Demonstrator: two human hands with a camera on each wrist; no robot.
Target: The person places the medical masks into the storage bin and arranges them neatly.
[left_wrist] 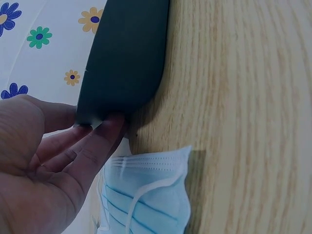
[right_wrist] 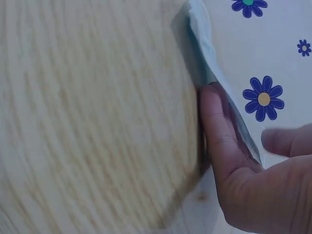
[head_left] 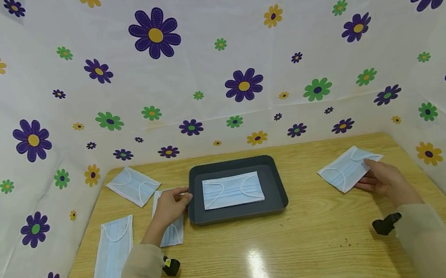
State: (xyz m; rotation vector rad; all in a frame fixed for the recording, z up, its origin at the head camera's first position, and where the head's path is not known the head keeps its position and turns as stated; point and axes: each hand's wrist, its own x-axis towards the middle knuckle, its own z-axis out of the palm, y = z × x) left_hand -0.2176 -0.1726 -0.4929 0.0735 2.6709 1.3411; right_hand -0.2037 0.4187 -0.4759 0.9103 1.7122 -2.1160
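Observation:
A dark grey tray (head_left: 238, 212) lies on the table with a light blue face mask (head_left: 232, 190) flat inside it. My left hand (head_left: 171, 206) pinches the tray's left rim, and in the left wrist view its fingers (left_wrist: 87, 153) reach the tray's end wall. Beneath that hand lies another face mask (head_left: 173, 235), partly hidden by it. At the right my right hand (head_left: 386, 179) holds a face mask (head_left: 345, 171) by its near right corner, thumb above and fingers below. In the right wrist view this mask (right_wrist: 202, 44) appears edge-on, slightly raised off the table.
Two more face masks lie at the left, one near the back corner (head_left: 133, 186) and one farther forward (head_left: 113, 252), whose ear loop hangs out. The wooden table (head_left: 303, 249) is bounded by a white flowered cloth (head_left: 206, 67) at the back and sides.

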